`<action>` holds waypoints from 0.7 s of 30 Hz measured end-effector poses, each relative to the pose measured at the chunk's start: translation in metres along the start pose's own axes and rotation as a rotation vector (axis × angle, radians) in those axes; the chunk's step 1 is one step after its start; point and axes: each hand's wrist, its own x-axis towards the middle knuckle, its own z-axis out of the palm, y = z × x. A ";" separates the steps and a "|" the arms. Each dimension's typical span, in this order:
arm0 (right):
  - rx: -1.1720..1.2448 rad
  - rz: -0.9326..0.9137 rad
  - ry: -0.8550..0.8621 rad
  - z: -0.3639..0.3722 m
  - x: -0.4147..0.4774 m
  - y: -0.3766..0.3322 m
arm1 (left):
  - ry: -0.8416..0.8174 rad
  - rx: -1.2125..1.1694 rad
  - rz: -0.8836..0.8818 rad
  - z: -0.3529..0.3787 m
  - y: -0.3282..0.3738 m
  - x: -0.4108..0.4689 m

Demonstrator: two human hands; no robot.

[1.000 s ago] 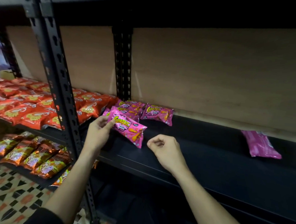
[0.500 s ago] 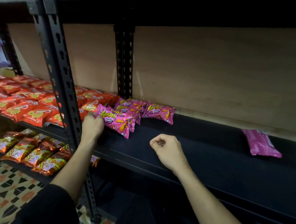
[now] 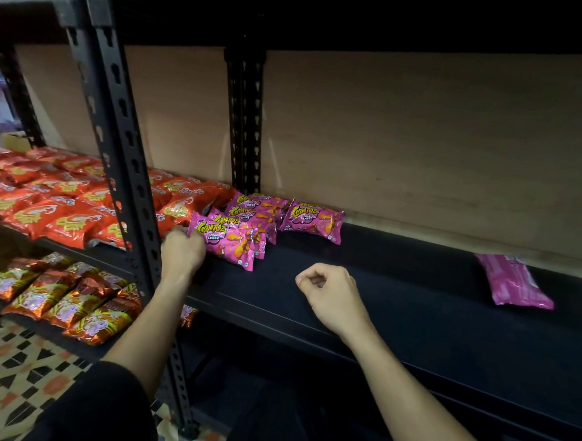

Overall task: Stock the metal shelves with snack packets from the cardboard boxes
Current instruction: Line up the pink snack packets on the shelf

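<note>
A pink Corntoz packet (image 3: 229,242) lies at the front of a small pile of pink packets (image 3: 256,211) on the black metal shelf (image 3: 396,313). My left hand (image 3: 181,253) grips that front packet by its left end, fingers curled round the edge. My right hand (image 3: 332,298) hovers over the shelf's front part with fingers loosely curled and nothing in it. One more pink packet (image 3: 313,219) lies just right of the pile. Another pink packet (image 3: 514,282) lies face down far to the right.
Red snack packets (image 3: 58,204) fill the neighbouring shelf to the left, and orange-brown packets (image 3: 66,301) lie on the shelf below. A perforated black upright (image 3: 118,137) stands between the two bays. A patterned tile floor (image 3: 12,374) shows at the lower left.
My left hand carried the pink packet left and back, then laid it against the pile on the shelf. My right hand stayed nearly where it was, still curled.
</note>
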 end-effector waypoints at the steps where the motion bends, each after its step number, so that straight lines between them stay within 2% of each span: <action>1: 0.001 0.001 0.001 0.000 0.000 0.000 | 0.000 0.000 -0.005 0.000 0.000 -0.001; 21: 0.003 0.008 0.007 0.001 0.002 0.002 | 0.010 -0.013 0.009 -0.004 0.000 -0.003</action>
